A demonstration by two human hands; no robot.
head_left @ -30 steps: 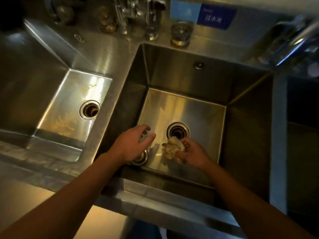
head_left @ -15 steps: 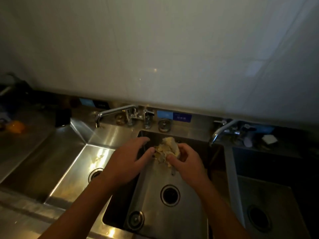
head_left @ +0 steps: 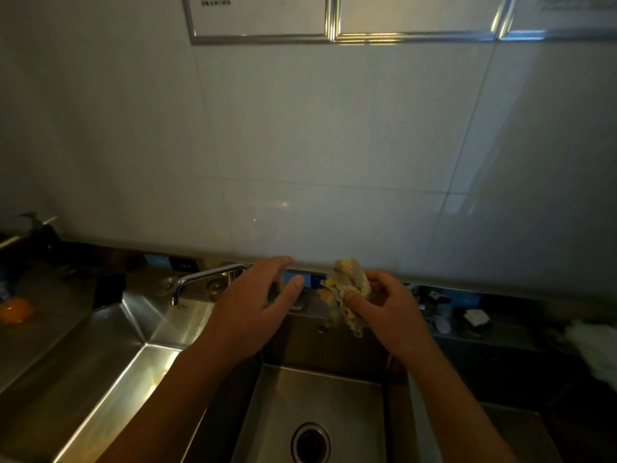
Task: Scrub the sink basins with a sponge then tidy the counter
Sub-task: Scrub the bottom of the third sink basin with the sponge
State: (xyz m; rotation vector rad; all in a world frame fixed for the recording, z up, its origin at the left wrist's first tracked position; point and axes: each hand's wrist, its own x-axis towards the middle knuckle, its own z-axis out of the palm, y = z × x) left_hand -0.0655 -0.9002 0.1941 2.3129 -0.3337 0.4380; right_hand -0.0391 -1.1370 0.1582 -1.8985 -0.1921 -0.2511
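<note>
Filling most of the view: white tiled wall (head_left: 300, 145), dim light, with metal-framed notices (head_left: 260, 15) along its top edge; print too small to read.

Steel counter (head_left: 50, 335) runs left to right under the wall and has three basins sunk into it.
- Left basin (head_left: 110, 396): sloped walls, bright glare, yellowish patch on the floor near the back. Stain or reflection, can't tell.
- Middle basin (head_left: 320, 392): deep and square, round drain (head_left: 310, 442) in the floor.
- Right basin (head_left: 514, 429): mostly in shadow, contents not readable.

Tap (head_left: 207, 277) sits on the back ledge, its spout reaching out over the left basin's rim.

Left hand (head_left: 253, 309): held over the ledge behind the middle basin, fingers loosely spread, gripping nothing.
Right hand (head_left: 390, 309): thumb and fingers pinching the sponge (head_left: 347, 292). It is yellowish and crumpled, held up in the air above the middle basin's back edge, just beside the left thumb and apart from it.

White cloth (head_left: 594, 345) lies at the far right of the counter. A dark block (head_left: 108, 292) stands on the ledge left of the tap, and a pump bottle (head_left: 40, 235) sits in the far left corner. An orange object (head_left: 15, 309) lies at the left edge of the counter. Blue labels (head_left: 157, 260) are stuck on the upstand.
</note>
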